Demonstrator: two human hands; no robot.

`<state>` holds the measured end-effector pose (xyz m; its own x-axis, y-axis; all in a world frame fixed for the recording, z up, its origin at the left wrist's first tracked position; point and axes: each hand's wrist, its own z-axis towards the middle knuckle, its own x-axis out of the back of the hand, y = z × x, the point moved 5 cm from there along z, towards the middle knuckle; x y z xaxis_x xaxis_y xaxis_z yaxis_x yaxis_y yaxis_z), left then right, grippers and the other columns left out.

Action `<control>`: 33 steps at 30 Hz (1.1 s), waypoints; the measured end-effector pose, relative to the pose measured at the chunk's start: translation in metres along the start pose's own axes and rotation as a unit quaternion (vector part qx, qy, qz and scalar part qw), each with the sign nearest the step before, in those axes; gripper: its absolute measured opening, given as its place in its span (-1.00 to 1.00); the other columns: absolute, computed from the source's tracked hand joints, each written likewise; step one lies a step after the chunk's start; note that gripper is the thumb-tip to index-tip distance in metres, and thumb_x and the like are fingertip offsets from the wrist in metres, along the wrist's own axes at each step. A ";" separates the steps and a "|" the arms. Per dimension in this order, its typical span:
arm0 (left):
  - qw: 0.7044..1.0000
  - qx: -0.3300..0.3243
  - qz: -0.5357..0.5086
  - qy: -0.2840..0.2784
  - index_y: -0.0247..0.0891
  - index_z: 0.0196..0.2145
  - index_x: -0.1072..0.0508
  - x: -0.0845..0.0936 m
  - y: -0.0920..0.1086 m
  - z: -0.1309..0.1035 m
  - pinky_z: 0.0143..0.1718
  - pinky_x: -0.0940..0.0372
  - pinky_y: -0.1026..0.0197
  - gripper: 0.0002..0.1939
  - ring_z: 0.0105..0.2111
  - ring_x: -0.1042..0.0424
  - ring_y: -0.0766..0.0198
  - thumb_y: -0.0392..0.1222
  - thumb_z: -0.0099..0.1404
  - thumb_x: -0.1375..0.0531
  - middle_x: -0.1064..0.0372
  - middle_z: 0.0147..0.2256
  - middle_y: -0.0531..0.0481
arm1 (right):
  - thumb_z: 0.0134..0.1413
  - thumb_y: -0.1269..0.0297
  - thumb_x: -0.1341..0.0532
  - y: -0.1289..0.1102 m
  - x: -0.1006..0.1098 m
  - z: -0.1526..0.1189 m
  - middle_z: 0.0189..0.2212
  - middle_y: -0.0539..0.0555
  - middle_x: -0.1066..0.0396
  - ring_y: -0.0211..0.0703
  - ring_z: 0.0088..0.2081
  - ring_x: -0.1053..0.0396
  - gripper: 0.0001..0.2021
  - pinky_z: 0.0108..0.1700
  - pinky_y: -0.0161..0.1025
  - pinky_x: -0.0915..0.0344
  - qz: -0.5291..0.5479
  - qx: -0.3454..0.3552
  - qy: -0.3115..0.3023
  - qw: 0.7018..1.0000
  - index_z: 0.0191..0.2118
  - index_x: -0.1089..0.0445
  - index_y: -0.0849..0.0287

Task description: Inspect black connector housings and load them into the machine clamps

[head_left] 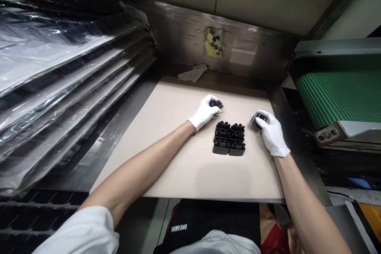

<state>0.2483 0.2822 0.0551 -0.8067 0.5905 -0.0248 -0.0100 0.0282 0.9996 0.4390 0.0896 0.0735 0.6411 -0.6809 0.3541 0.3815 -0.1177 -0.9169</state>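
Both hands wear white gloves. My left hand [206,112] is closed on a small black part [216,104] over the back middle of the pale board [166,127]. At the board's right side, my right hand [270,131] grips another black part [258,118], which is tilted. Between the hands and a little nearer to me stand several black parts [229,139], packed in two columns with small round knobs along their tops. Neither hand touches this group.
Stacked clear plastic trays [74,67] fill the left side. A green conveyor belt [345,91] stands at the right. Behind the board are a crumpled scrap [193,73] and a metal wall with a yellow label [213,44].
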 end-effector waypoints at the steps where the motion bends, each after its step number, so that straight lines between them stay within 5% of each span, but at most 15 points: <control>1: 1.000 -0.007 0.029 -0.009 -0.24 -0.30 -0.39 0.001 -0.002 0.001 -0.07 -0.45 -0.02 -0.70 -0.21 -0.50 0.09 -0.40 -0.05 -0.27 -0.49 -0.24 -0.07 | -0.03 0.19 -0.33 0.004 -0.009 0.012 0.01 0.22 -0.53 0.12 0.08 -0.45 -0.61 0.26 0.20 -0.34 0.003 -0.004 -0.012 1.000 -0.04 -0.51 0.16; 5: 0.990 -0.024 0.128 -0.045 -0.25 -0.33 -0.50 0.017 0.002 0.001 0.14 -0.33 -0.14 -0.70 -0.07 -0.47 -0.04 -0.45 -0.08 -0.29 -0.52 -0.24 -0.11 | -0.10 0.25 -0.33 0.002 -0.043 0.034 -0.02 0.19 -0.56 0.09 0.08 -0.46 -0.62 0.27 0.14 -0.32 0.012 0.003 -0.085 0.996 -0.08 -0.53 0.19; 8: 0.982 -0.017 0.160 -0.098 -0.28 -0.26 -0.55 0.027 0.007 0.000 0.10 -0.36 -0.12 -0.69 -0.12 -0.52 -0.02 -0.41 -0.04 -0.32 -0.58 -0.20 -0.13 | -0.06 0.26 -0.32 -0.005 -0.055 0.030 -0.01 0.16 -0.57 0.05 0.09 -0.47 -0.65 0.28 0.07 -0.32 0.032 0.009 -0.133 0.991 -0.09 -0.55 0.18; 16: 0.958 -0.071 0.186 -0.208 -0.32 -0.12 -0.54 0.003 0.008 -0.008 -0.01 -0.42 0.03 -0.68 -0.11 -0.56 0.03 -0.05 0.26 -0.26 -0.59 -0.11 -0.16 | 0.05 0.18 -0.38 -0.007 -0.052 0.016 0.00 0.17 -0.59 0.05 0.08 -0.51 -0.67 0.25 0.08 -0.37 0.066 0.007 -0.168 0.983 -0.06 -0.56 0.16; 25: 0.906 -0.175 0.280 -0.266 -0.26 -0.34 -0.61 -0.005 0.015 -0.005 -0.06 -0.29 0.07 -0.63 -0.22 -0.46 0.04 0.05 0.39 -0.15 -0.55 -0.29 -0.13 | 0.03 0.16 -0.44 0.006 -0.047 0.022 0.03 0.19 -0.58 0.06 0.11 -0.50 -0.62 0.30 0.10 -0.34 0.095 0.000 -0.165 0.982 -0.02 -0.55 0.14; 33: 0.909 -0.165 0.293 -0.247 -0.27 -0.03 -0.59 0.006 0.026 -0.014 0.08 -0.31 0.07 -0.55 0.01 -0.49 -0.04 0.12 0.43 -0.13 -0.59 -0.04 -0.18 | -0.03 0.21 -0.49 0.005 -0.057 0.018 0.05 0.18 -0.57 0.09 0.13 -0.49 -0.57 0.33 0.12 -0.31 0.174 -0.004 -0.186 0.967 0.00 -0.54 0.12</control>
<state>0.2348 0.2755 0.0811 -0.3683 0.7178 0.5908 0.0932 -0.6038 0.7917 0.4165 0.1413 0.0520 0.9253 -0.3738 0.0636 0.0946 0.0651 -0.9934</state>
